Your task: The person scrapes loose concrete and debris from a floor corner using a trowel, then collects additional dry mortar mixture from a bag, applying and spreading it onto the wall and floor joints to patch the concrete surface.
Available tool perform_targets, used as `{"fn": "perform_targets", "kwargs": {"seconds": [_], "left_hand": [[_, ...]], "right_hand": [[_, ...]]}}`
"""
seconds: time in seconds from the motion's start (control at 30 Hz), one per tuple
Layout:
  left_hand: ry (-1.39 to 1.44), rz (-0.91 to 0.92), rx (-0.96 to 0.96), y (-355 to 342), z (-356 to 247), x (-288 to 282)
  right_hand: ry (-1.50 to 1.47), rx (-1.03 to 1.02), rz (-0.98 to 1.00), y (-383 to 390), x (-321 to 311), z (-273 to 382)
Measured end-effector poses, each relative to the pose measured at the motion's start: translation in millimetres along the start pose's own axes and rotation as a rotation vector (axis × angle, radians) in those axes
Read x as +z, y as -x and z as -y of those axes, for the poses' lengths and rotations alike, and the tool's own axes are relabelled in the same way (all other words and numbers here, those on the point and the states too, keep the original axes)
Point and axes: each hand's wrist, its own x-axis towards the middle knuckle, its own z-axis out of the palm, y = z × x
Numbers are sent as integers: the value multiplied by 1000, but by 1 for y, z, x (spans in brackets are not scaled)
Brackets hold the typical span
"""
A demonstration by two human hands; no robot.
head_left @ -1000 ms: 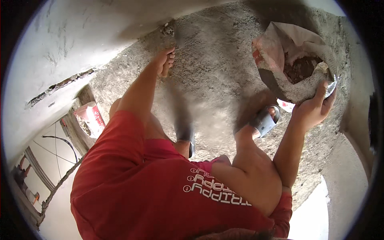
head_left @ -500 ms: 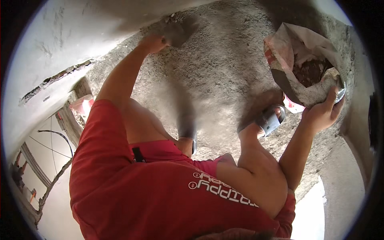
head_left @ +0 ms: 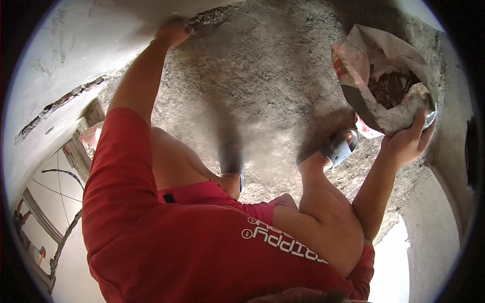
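My left hand is closed in a fist at the far left, where the floor meets the wall. It grips a flat grey scraper-like tool, whose blade is hard to tell from the grey floor. Beside the fist lies a strip of loose rubble. On the right, my right hand holds the folded rim of a whitish woven sack, fingers hooked over the edge. The sack's mouth gapes, and brownish broken debris shows inside.
Rough grey floor spreads between my sandalled feet. A pale wall with a cracked lower edge runs along the left. Farther left, near a wooden post, are a reddish bucket-like thing and hanging wires.
My left hand has moved left and farther away, toward the wall, with the tool. My right hand keeps its hold on the sack, which has barely shifted.
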Motion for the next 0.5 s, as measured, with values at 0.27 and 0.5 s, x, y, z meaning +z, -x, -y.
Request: {"fn": "perform_targets", "kwargs": {"seconds": [0.27,0.5], "left_hand": [[0,-52,-156,8,-28,13],[-93,-38,-151,26,-75,-44]], "right_hand": [[-25,4,-39,-1,0,0],[43,24,-62,1,-2,6]]}}
